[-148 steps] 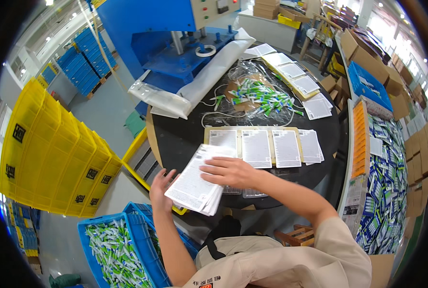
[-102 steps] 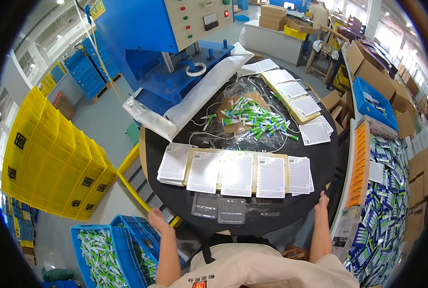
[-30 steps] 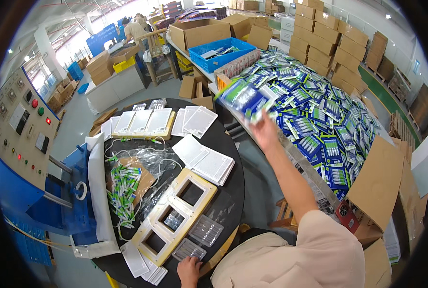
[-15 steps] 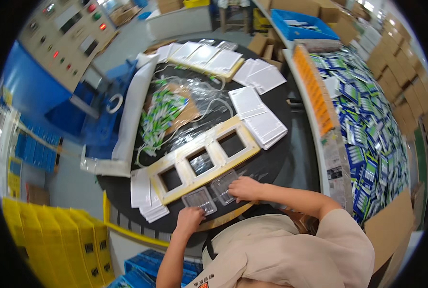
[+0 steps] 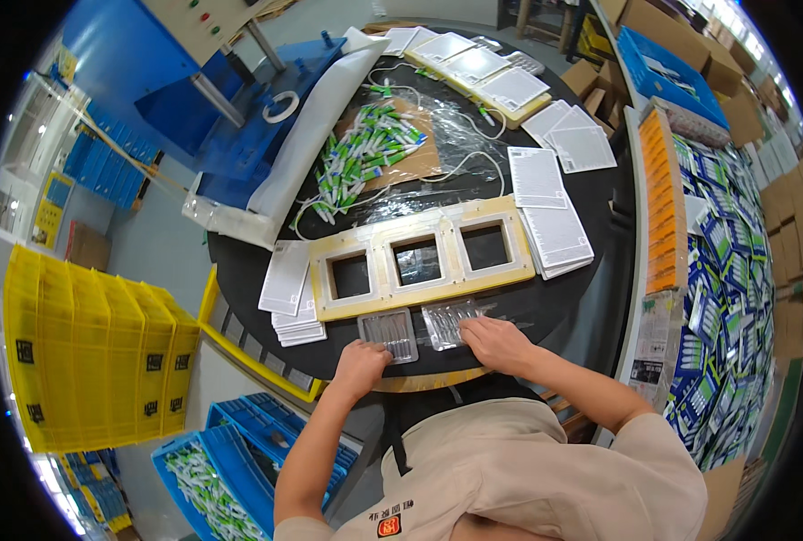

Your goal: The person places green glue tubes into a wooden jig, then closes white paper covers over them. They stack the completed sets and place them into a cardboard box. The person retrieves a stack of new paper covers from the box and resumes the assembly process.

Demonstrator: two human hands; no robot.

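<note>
My left hand (image 5: 363,367) has its fingers closed on the near left edge of a clear plastic blister tray (image 5: 389,330) with long ribbed hollows. A second tray of the same kind (image 5: 445,322) lies to its right, its near right corner gripped by my right hand (image 5: 497,344). Both trays rest on the dark round table, close to its front edge. Just beyond them lies a pale yellow frame (image 5: 368,293) with three square openings. My fingertips are partly hidden against the trays.
Stacks of white printed cards (image 5: 559,236) flank the frame, with more cards (image 5: 284,278) at its left. Farther back lie a heap of green-and-white tubes (image 5: 361,149) and a card-laden frame (image 5: 433,63). A blue press (image 5: 266,135) stands left; packed goods (image 5: 721,298) fill the right side.
The view has turned, bringing a blue crate of green-and-white tubes in at the lower left. Both hands stay at the trays, which now sit more level side by side before the frame.
</note>
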